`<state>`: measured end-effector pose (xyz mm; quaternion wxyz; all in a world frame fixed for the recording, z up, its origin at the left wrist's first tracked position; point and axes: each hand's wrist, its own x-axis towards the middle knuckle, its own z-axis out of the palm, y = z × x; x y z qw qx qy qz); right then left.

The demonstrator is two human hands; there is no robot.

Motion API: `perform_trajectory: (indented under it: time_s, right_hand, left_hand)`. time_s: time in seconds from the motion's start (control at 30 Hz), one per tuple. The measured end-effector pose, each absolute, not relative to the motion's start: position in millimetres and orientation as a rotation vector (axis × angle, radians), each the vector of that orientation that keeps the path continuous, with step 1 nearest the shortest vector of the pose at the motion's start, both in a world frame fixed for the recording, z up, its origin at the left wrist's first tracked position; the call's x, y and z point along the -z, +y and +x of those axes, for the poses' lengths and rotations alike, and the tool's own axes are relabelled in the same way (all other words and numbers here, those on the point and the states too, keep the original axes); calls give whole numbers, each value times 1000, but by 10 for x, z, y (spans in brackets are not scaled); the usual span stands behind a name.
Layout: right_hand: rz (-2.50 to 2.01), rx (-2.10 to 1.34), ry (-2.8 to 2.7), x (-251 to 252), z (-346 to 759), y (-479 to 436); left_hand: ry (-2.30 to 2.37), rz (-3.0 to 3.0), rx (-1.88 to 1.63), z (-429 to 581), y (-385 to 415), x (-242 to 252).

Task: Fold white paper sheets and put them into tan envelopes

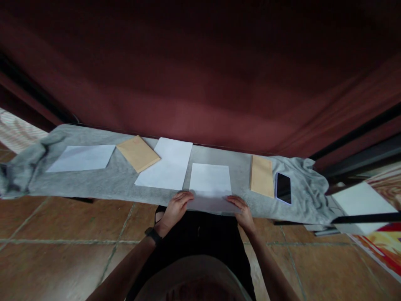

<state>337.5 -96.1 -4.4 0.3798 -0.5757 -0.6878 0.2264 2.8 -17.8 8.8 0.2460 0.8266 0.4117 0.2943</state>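
Observation:
A white sheet of paper [210,179] lies on the grey cloth [103,184] straight in front of me, its near edge folded up. My left hand [176,207] grips the sheet's near left corner, fingers curled over the fold. My right hand [242,208] grips the near right corner the same way. A black band sits on my left wrist.
On the cloth lie another white sheet [167,164], a brown envelope [138,153] and a further white sheet [82,158] to the left. A second brown envelope [262,176] and a dark phone [283,188] lie to the right. A dark red curtain hangs behind. Tiled floor lies below.

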Motion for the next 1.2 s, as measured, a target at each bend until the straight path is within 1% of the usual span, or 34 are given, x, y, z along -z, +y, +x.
perform_trajectory:
  time_s: [0.27,0.37,0.47,0.67,1.0,1.2]
  right_hand:
    - [-1538,-560,-1716,8,3396,-757]
    - [-1553,-564,-1696,4,3359,-673]
    - [-1672,-484,-1578,29,3314,-641]
    - [-1841,-405,-1509,81,3241,-535]
    - [-1916,-217,-1514,173,3147,-443]
    - [-1937,-130,-1535,204,3074,-459]
  left_hand:
    - [1177,2169,-804,143,-12,-97]
    - [1352,2089,-824,188,29,-54]
    - [1544,2001,-820,248,71,-29]
    - [1750,1975,-692,395,152,-121]
    - [1804,1951,-640,483,171,-186]
    - [1843,2031,-502,528,164,-225]
